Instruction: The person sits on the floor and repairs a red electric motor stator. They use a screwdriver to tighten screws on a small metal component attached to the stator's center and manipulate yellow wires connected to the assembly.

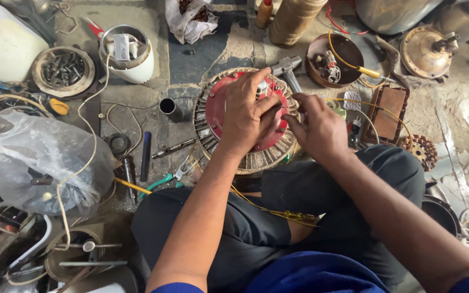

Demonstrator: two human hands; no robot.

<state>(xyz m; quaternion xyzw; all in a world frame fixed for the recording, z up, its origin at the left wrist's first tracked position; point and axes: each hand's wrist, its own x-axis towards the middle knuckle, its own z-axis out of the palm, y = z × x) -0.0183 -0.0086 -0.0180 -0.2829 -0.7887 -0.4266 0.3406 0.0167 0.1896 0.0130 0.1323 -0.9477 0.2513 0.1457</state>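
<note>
Floor (234, 49): cracked grey concrete, stained dark in patches.
Far left: a white canister (127, 53) beside a round tin of bolts (63, 69).
Near left: a crumpled clear plastic bag (39, 163) (cords draped over it).
Far right: 1 brown domed housing (427, 51).
Light: even and soft.

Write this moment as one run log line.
left hand: flat on red stator disc | right hand: fingers at disc rim | hammer: beside disc

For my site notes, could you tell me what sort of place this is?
Probably a floor-level motor repair workshop: a round slotted stator under both hands, a hammer, and a bowl of bolts.
</note>
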